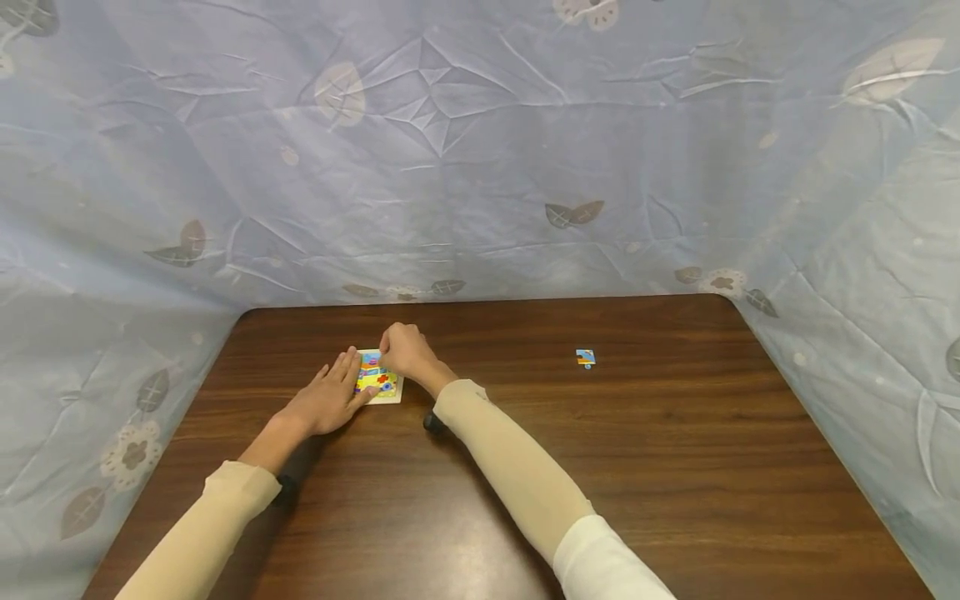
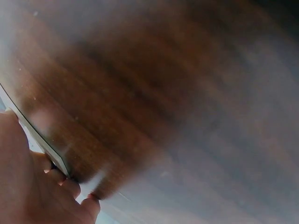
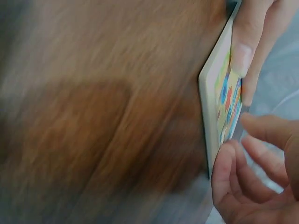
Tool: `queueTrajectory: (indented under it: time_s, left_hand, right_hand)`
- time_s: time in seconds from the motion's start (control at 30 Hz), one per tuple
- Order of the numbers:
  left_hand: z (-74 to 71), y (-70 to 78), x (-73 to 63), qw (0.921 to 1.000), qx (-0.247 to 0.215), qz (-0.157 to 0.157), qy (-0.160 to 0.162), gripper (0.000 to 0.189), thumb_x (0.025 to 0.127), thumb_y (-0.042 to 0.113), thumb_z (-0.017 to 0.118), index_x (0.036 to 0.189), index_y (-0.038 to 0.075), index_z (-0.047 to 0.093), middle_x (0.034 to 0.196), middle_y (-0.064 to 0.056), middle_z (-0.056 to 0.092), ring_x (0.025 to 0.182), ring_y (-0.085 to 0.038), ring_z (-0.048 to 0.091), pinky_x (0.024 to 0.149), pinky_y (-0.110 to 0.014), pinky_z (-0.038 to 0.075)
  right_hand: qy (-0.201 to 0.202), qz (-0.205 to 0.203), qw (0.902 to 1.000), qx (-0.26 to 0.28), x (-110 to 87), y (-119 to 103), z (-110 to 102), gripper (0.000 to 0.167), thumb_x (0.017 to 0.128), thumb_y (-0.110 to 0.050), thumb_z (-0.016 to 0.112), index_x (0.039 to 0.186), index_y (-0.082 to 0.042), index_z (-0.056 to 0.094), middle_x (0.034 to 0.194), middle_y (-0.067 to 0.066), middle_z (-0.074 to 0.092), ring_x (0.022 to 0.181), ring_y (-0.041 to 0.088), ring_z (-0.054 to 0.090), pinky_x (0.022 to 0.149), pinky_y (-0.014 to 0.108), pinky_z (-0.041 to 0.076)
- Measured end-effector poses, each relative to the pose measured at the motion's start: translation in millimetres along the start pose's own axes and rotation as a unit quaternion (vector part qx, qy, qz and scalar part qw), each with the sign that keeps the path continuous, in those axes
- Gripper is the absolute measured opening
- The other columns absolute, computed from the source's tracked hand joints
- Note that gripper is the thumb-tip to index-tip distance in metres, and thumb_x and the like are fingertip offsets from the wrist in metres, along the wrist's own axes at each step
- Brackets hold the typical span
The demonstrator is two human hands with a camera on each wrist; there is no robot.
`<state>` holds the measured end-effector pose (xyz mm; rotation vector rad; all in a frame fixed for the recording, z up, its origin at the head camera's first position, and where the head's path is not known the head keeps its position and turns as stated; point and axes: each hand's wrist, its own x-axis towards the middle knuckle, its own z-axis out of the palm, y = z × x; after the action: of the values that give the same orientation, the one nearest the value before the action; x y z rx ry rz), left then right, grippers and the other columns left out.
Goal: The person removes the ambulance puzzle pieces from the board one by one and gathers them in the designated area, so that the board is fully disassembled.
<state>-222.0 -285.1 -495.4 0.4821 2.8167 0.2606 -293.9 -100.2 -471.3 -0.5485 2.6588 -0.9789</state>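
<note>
A small jigsaw puzzle [image 1: 389, 388] in a pale frame, printed in yellow, blue and red, lies on the table left of the middle. My left hand [image 1: 327, 399] rests on its left side with fingers straight and the thumb across the lower part. At the upper right part of the puzzle is my right hand [image 1: 408, 351], fingers bent. In the right wrist view its fingertips [image 3: 225, 156] meet the frame's edge; whether a piece sits between them is hidden. A loose blue and orange puzzle piece [image 1: 586, 357] lies apart, farther right.
The brown wooden table [image 1: 675, 467] has rounded far corners. A pale blue-grey cloth [image 1: 480, 167] with leaf and flower prints hangs behind it and along both sides. Dark bands or devices [image 1: 432, 422] sit under the wrists.
</note>
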Motion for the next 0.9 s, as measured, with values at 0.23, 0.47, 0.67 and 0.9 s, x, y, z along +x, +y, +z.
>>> queueTrajectory:
  time_s: [0.23,0.47,0.67,0.9]
  left_hand:
    - [0.4,1.3,-0.4,1.0000,0.002,-0.004,0.003,0.085,0.113,0.051,0.037,0.165,-0.009,0.007,0.174,-0.030,0.001,0.162,-0.051,0.008,0.130,-0.069,0.012]
    - [-1.0,4.2,-0.4,1.0000,-0.002,-0.006,-0.003,0.084,0.113,0.050,0.036,0.164,-0.011,0.007,0.174,-0.031,-0.001,0.162,-0.051,0.007,0.130,-0.070,0.011]
    - [1.4,3.9,1.5,0.9999,-0.002,-0.008,-0.006,0.084,0.114,0.049,0.036,0.164,-0.012,0.006,0.174,-0.032,-0.001,0.162,-0.052,0.007,0.130,-0.070,0.011]
    - [1.3,3.2,0.6,0.9999,-0.003,-0.011,0.000,0.085,0.113,0.050,0.036,0.164,-0.012,0.005,0.174,-0.032,-0.002,0.162,-0.051,0.006,0.129,-0.070,0.011]
  right_hand:
    - [0.002,0.038,0.9992,0.013,2.3,-9,7,0.031,0.094,-0.003,0.074,0.070,-0.008,0.057,0.062,-0.002,0.050,0.046,0.008,0.042,0.044,0.016,0.038]
    - [0.029,0.057,0.9977,0.021,3.3,-7,14,0.047,0.094,0.002,0.071,0.060,-0.014,0.043,0.059,-0.003,0.042,0.044,0.006,0.036,0.040,0.016,0.032]
    - [0.038,0.047,0.9980,0.019,2.5,-4,16,0.041,0.092,0.004,0.071,0.060,-0.011,0.050,0.055,-0.003,0.047,0.044,0.006,0.036,0.042,0.016,0.033]
    - [0.079,0.053,0.9954,0.006,0.8,-6,16,0.012,0.094,-0.004,0.073,0.104,-0.005,0.079,0.109,0.007,0.079,0.098,0.020,0.074,0.087,0.030,0.063]
